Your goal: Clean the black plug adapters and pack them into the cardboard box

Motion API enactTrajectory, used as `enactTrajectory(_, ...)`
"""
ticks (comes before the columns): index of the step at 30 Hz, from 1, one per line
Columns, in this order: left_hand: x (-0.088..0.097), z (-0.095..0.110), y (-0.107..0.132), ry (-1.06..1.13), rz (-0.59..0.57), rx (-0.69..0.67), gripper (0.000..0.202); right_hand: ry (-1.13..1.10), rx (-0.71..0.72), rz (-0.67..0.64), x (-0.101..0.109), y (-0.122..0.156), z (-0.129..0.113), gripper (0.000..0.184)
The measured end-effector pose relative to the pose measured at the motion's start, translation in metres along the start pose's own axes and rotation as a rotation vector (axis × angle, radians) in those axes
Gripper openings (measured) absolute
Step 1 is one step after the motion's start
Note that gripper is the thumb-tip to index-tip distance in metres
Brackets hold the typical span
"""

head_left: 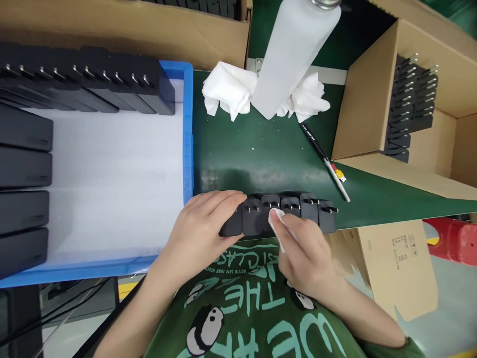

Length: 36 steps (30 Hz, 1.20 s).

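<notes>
A row of several black plug-in power adapters (252, 217) stands at the near edge of the green table, metal prongs showing. My left hand (208, 219) is wrapped round the left end of this row, fingers over the far side and thumb at the near side. Pinched in my right hand (307, 251) is a small piece of white tissue (276, 217), which touches an adapter near the middle of the row. The fingers of the right hand are folded, and part of the tissue is hidden beneath them.
To the left lies a blue tray (188, 149) with black adapters along two sides. Beyond the row are crumpled white tissues (231, 87), a white bottle (294, 54) and a black pen-like tool (315, 141). A cardboard box (363, 99) holding adapters stands at right.
</notes>
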<state>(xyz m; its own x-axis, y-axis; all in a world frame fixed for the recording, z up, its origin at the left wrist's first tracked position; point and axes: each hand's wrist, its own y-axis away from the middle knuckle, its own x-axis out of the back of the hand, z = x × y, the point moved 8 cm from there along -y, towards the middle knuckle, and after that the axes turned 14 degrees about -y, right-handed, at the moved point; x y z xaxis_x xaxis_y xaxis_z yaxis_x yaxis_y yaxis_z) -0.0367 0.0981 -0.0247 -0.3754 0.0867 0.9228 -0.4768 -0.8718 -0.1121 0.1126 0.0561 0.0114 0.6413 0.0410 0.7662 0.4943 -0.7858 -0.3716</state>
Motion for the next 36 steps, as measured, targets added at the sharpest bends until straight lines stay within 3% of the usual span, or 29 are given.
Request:
enactTrajectory(4,0.001,-0.001,0.0,0.026,0.022,0.016,0.051,-0.099,0.078,-0.064,-0.027,-0.018,-0.019,0.031)
enactTrajectory(8,0.002,-0.003,0.002,0.065,0.028,0.048,0.064,-0.252,0.064,-0.1,-0.04,-0.042,-0.028,0.03)
enactTrajectory(11,0.002,-0.005,0.006,0.117,0.019,0.103,0.075,-0.279,0.092,-0.131,-0.034,-0.044,-0.026,0.029)
enactTrajectory(17,-0.003,-0.013,0.009,0.213,-0.056,0.222,0.091,-0.031,0.128,-0.086,-0.031,-0.037,-0.026,0.029)
enactTrajectory(20,0.002,-0.014,0.013,0.167,-0.056,0.211,0.089,-0.268,0.162,-0.245,-0.019,-0.039,-0.027,0.031)
enactTrajectory(22,0.02,-0.01,0.015,0.053,0.056,0.177,0.09,-0.455,0.137,-0.296,0.01,-0.045,-0.013,0.034)
enactTrajectory(24,0.043,0.008,0.017,-0.071,0.215,0.068,0.085,-0.491,0.062,-0.219,0.044,-0.057,0.018,0.043)
enactTrajectory(26,0.05,0.042,0.013,-0.126,0.245,-0.174,0.062,-0.533,0.018,-0.238,0.057,-0.074,0.047,0.046)
enactTrajectory(28,0.036,0.079,0.007,-0.147,0.131,-0.474,0.037,-0.656,0.059,-0.436,0.038,-0.092,0.058,0.041)
enactTrajectory(31,0.008,0.107,-0.005,-0.247,0.057,-0.737,0.035,-0.778,0.2,-0.737,-0.01,-0.113,0.043,0.04)
enactTrajectory(34,-0.02,0.102,-0.019,-0.355,-0.016,-0.758,0.045,-0.721,0.274,-0.923,-0.046,-0.121,0.025,0.038)
enactTrajectory(36,-0.033,0.094,-0.023,-0.417,-0.058,-0.742,0.05,-0.684,0.277,-0.98,-0.053,-0.119,0.022,0.034)
